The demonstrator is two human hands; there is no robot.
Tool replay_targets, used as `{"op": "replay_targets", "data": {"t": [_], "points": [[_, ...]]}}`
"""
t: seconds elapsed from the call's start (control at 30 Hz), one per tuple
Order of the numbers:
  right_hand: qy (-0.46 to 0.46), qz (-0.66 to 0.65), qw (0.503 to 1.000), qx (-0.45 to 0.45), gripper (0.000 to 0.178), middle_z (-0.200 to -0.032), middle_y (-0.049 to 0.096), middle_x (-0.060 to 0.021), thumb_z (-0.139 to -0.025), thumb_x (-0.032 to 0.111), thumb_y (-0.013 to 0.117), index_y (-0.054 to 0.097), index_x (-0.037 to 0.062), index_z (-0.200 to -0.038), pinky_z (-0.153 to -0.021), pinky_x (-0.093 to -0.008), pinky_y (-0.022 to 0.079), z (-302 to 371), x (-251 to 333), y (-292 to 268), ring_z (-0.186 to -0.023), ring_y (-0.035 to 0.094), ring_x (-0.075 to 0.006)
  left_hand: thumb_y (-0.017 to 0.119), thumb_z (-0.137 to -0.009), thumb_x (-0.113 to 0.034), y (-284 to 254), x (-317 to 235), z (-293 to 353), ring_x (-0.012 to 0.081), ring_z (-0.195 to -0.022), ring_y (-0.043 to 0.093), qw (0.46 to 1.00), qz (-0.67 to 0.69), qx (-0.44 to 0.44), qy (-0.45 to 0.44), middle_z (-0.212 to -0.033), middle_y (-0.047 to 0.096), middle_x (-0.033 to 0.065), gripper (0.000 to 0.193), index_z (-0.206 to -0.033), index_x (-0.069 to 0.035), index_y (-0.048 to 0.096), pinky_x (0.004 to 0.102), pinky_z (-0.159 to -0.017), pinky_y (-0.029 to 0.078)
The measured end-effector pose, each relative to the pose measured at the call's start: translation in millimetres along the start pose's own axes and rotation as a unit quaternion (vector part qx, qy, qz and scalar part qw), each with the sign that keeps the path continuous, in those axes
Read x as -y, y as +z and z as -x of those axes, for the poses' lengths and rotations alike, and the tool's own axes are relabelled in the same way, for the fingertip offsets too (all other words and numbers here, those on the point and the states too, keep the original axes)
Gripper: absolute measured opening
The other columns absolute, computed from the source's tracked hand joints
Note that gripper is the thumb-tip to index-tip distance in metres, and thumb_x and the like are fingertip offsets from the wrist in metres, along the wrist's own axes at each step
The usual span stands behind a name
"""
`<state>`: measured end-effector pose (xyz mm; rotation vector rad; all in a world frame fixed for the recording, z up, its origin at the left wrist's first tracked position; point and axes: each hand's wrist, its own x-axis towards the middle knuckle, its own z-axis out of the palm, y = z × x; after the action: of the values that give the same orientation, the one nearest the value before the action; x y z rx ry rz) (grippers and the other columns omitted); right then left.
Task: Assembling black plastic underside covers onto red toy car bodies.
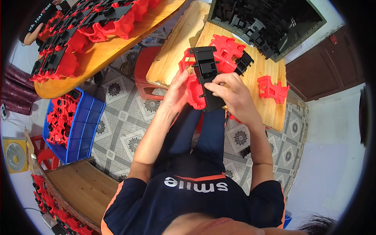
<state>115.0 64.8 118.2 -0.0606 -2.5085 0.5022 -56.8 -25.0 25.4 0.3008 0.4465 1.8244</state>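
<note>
Pale wooden table (273, 114), red plastic parts (270, 89) and dark bin (300, 33) on it, curved table (91, 67), red-and-black parts (60, 53) in rows

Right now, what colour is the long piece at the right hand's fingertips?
The long piece is black; head view.

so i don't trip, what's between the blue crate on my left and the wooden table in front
From the blue crate, the head view shows patterned floor tiles, then a red stool by the wooden table.
</note>
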Motion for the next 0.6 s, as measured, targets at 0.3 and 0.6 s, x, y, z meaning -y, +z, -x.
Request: {"op": "replay_targets", "data": {"t": [0.3, 0.6], "points": [[0.044, -0.009, 0.999, 0.016, 0.046, -0.101, 0.054, -0.0114, -0.073, -0.019, 0.059, 0.066, 0.0036, -0.112, -0.075, -0.0299, 0.06, 0, 9, 2, -0.093, 0.057, -0.0251, 0.062, -0.093, -0.025, 7, 1, 1, 0.0233, -0.127, 0.049, 0.999, -0.006, 0.035, 0.007, -0.137, 0.049, 0.0104, 0.063, -0.146, -0.008, 0.033, 0.0406, -0.107, 0.042], [0.017, 0.075, 0.996, 0.038, 0.039, -0.098, 0.056, -0.0103, -0.074, -0.012, 0.062, 0.067, 0.0038, -0.11, -0.074, -0.035, 0.053, 3, 24, 5, -0.092, 0.057, -0.0261, 0.061, -0.093, -0.029, 4, 8, 2, 0.0246, -0.122, 0.051, 0.994, -0.074, 0.062, 0.052, -0.133, 0.049, 0.0108, 0.075, -0.152, -0.011, 0.019, 0.0393, -0.106, 0.041]]}}
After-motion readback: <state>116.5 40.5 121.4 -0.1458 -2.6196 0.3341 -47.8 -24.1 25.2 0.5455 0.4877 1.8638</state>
